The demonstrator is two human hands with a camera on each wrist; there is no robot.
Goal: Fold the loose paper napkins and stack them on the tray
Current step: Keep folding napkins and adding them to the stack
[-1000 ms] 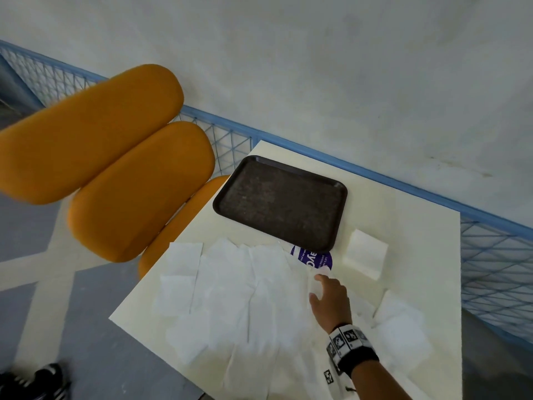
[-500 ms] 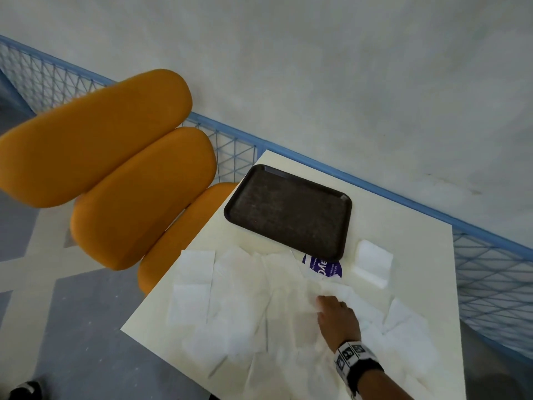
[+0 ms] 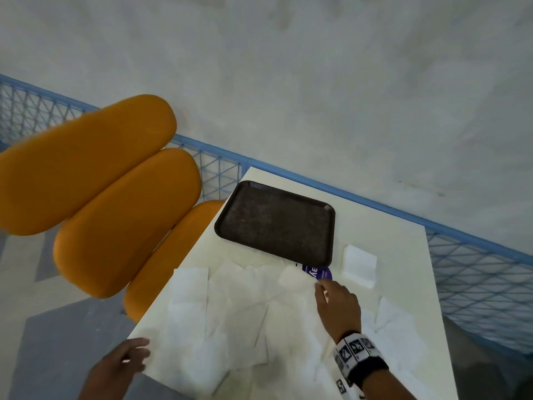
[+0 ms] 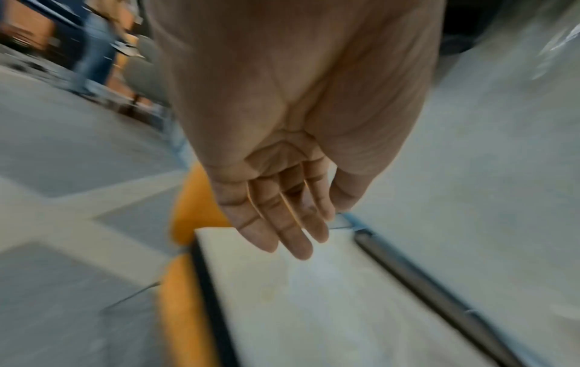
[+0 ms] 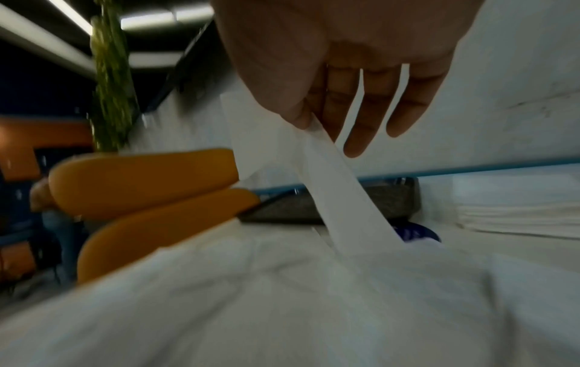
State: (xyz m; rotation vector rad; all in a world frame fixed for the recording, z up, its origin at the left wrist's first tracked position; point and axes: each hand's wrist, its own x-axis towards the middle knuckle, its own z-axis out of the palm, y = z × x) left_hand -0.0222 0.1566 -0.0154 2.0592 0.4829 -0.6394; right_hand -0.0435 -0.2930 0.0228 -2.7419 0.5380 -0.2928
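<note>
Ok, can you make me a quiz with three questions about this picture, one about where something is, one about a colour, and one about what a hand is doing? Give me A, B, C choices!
1. Where is the small folded pile of napkins?
A. On the tray
B. On the table, right of the tray
C. On the chair

2. What colour are the chair cushions?
A. Orange
B. Green
C. Pink

3. What is the right hand doing?
A. Lying flat on the tray
B. Holding a cup
C. Pinching a napkin

Answers:
1. B: the folded pile sits on the table, beside the dark tray, which has nothing on it.
2. A: the chair cushions are orange.
3. C: the right hand pinches a loose napkin between thumb and finger, lifting it off the pile, while the left hand is open and holds nothing.
</note>
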